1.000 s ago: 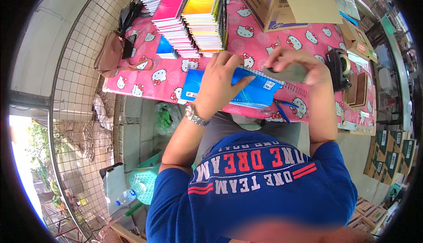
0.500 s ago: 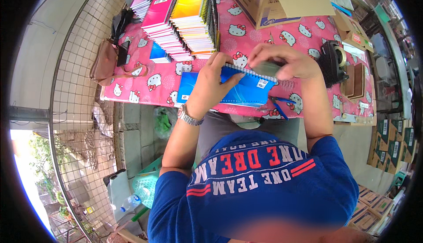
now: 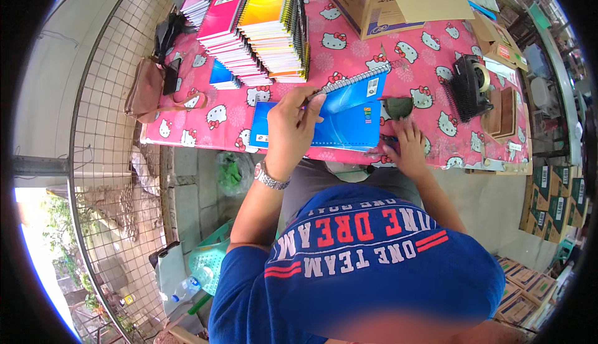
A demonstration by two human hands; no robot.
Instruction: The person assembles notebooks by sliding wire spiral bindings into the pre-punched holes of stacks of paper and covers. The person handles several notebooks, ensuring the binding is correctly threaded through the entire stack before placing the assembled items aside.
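Observation:
My left hand [image 3: 294, 119] is closed round one end of a blue spiral notebook [image 3: 358, 91], thumb on the cover. The notebook is raised at a slant, its coil edge facing away from me. Under it, more blue notebooks [image 3: 339, 129] lie flat at the table's near edge. My right hand [image 3: 408, 149] rests low on the table, right of these notebooks, with its fingers and thumb around a pair of pliers [image 3: 389, 139]. Most of the pliers, including their blue handles, is hidden by the hand. A dark green piece [image 3: 398, 107] lies just beyond my right fingertips.
Tall stacks of coloured spiral notebooks [image 3: 266, 7] stand at the far left of the pink patterned tablecloth [image 3: 336, 42]. An open cardboard box [image 3: 374, 4] is at the back. On the right sits a black tape dispenser [image 3: 470, 85]; a brown bag [image 3: 148, 88] lies left.
My right hand has come down from the notebook's coil to the pliers. In my left hand, the notebook's right end has swung up and away from me.

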